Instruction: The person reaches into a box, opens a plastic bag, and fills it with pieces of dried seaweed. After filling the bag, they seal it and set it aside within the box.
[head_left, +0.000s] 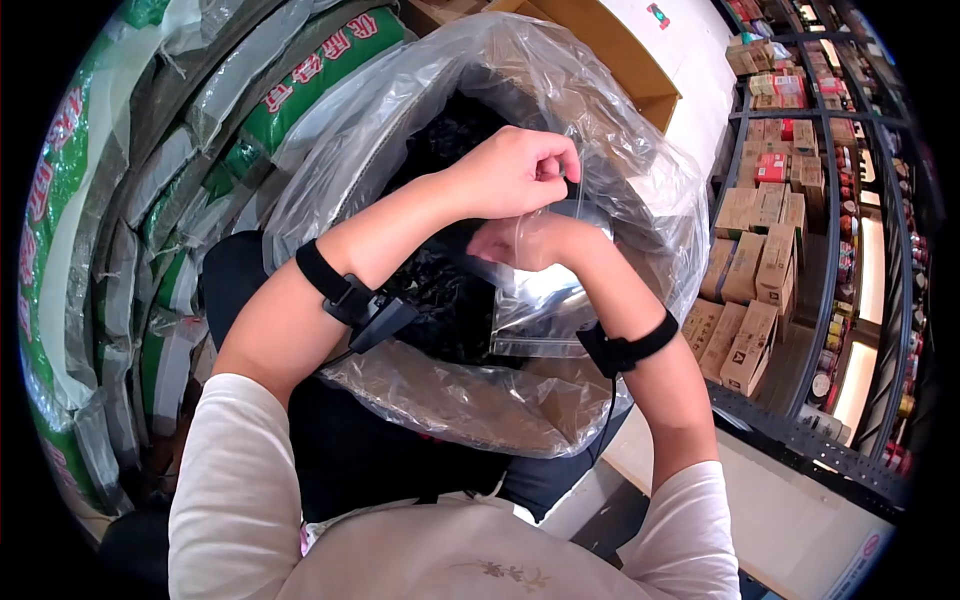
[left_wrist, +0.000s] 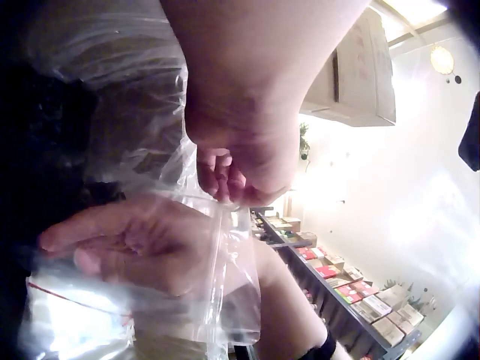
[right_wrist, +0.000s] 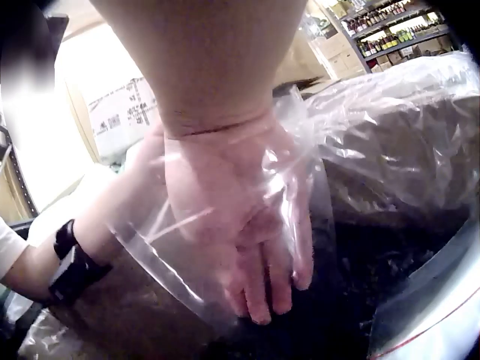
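Observation:
My right hand point(right_wrist: 240, 217) is inside a clear zip bag point(left_wrist: 232, 300), fingers straight and pointing down over dark, crinkled dried pieces point(head_left: 440, 290). The film wraps its back and palm. Above it, my left hand point(head_left: 520, 172) has its fingers curled and pinches the mouth edge of that bag near the right wrist. In the left wrist view, the left fingertips point(left_wrist: 221, 176) meet the film's edge. Beneath the right hand lies another shiny zip bag point(head_left: 545, 315), with a red line along it in the left wrist view.
A large box lined with loose clear plastic point(head_left: 640, 170) holds the dark pieces in front of me. Green-and-white sacks point(head_left: 310, 80) are stacked at left. Shelves with cartons point(head_left: 760, 260) stand at right. An open cardboard box point(head_left: 600, 50) is behind.

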